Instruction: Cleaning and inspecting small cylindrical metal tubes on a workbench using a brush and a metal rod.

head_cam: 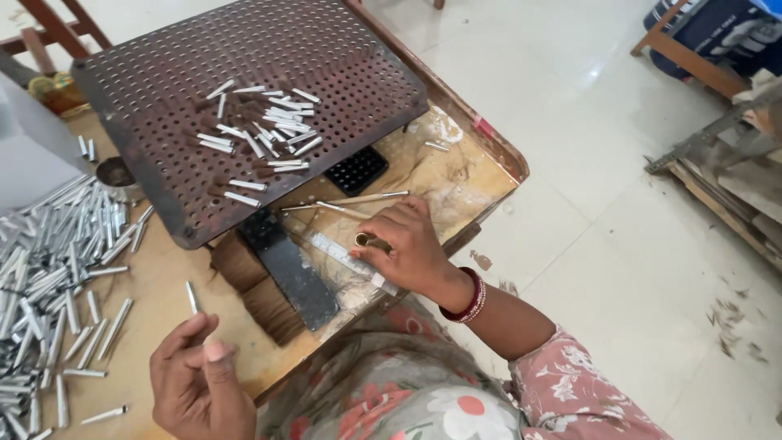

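Right hand (411,244) clamps a small brass-coloured tube (364,239) near the wooden table's (163,285) front edge; left hand (199,379) pinches a thin silver metal tube (192,297). Some tubes (261,130) lie on the brown perforated tray (163,65); many more (57,269) wait heaped at the left edge.

Small brass-coloured tube (363,239), open end up, pinched in right hand (405,248). Slim silver metal tube (192,297), tilted upright, gripped in left hand (198,379).

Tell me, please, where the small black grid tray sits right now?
In the head view, the black grid tray lies on the wooden table, tucked under the near right edge of the perforated metal sheet, just beyond the right hand.
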